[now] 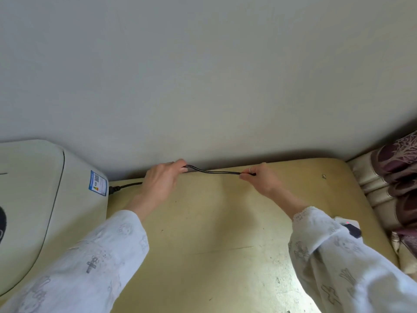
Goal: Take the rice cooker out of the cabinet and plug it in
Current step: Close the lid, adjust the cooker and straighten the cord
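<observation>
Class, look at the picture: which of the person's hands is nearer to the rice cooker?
Left. The left hand grips the black cord just beside the rice cooker; the right hand holds the cord farther along the table.

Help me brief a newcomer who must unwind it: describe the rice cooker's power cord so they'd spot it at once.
Start at the white rice cooker on the left of the yellow table. From its right side, beside the blue label, a thin black cord runs along the wall edge. It is the only dark line there, doubled and stretched between the left hand and right hand.
</observation>
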Tool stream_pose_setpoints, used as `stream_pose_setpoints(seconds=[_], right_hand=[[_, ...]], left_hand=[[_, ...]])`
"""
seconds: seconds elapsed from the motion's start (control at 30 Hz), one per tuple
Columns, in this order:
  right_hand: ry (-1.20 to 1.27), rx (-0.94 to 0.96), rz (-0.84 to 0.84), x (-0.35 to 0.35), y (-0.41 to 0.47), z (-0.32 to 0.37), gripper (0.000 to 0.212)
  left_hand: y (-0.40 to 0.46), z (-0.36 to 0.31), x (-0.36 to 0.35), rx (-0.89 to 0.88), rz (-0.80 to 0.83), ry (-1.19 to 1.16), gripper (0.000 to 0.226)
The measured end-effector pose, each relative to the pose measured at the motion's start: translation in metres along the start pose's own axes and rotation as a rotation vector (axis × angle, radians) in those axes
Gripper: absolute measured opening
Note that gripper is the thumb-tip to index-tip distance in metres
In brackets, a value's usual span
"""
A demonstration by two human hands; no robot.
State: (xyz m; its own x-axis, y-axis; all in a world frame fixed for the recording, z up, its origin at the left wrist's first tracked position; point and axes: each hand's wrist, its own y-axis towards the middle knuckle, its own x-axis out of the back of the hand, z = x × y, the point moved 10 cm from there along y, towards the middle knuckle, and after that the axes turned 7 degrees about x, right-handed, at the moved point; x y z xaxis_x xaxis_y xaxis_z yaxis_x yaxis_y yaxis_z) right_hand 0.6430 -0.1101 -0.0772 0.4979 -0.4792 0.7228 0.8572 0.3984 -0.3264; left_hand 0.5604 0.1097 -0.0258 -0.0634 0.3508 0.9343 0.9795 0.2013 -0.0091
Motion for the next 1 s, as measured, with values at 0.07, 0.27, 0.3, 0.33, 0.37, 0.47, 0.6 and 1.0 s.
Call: stream_pose_setpoints(seconds=[0.07, 0.27, 0.3, 0.33, 0.37, 0.47, 0.6, 1.0], right_hand=[[-0.122, 0.057, -0.078, 0.005, 0.01, 0.003, 0.03], [-0.153, 0.131, -0.158, 0.012, 0.03, -0.004, 0.038], [-0.128, 0.137, -0.183, 0.014, 0.032, -0.004, 0.037], [-0.097, 0.141, -0.205, 0.014, 0.034, -0.002, 0.035], [-0.058, 0.138, -0.225, 0.015, 0.036, -0.001, 0.033], [0.004, 0.087, -0.27, 0.018, 0.036, -0.003, 0.03], [-0.093, 0.056, -0.13, 0.021, 0.017, -0.025, 0.047], [-0.427, -0.332, 0.148, 0.044, -0.077, -0.139, 0.025]], left_hand=[[-0.003, -0.001, -0.008, 0.018, 0.018, -0.041, 0.016], [-0.01, -0.003, -0.061, 0.09, 0.185, 0.141, 0.023], [-0.009, -0.004, -0.07, 0.099, 0.218, 0.184, 0.022], [-0.008, -0.005, -0.077, 0.105, 0.245, 0.222, 0.021], [-0.009, -0.007, -0.083, 0.109, 0.266, 0.257, 0.022], [-0.013, -0.005, -0.096, 0.112, 0.297, 0.339, 0.026], [-0.016, -0.004, -0.103, 0.138, 0.302, 0.362, 0.028], [-0.023, -0.004, -0.096, 0.225, 0.296, 0.252, 0.029]])
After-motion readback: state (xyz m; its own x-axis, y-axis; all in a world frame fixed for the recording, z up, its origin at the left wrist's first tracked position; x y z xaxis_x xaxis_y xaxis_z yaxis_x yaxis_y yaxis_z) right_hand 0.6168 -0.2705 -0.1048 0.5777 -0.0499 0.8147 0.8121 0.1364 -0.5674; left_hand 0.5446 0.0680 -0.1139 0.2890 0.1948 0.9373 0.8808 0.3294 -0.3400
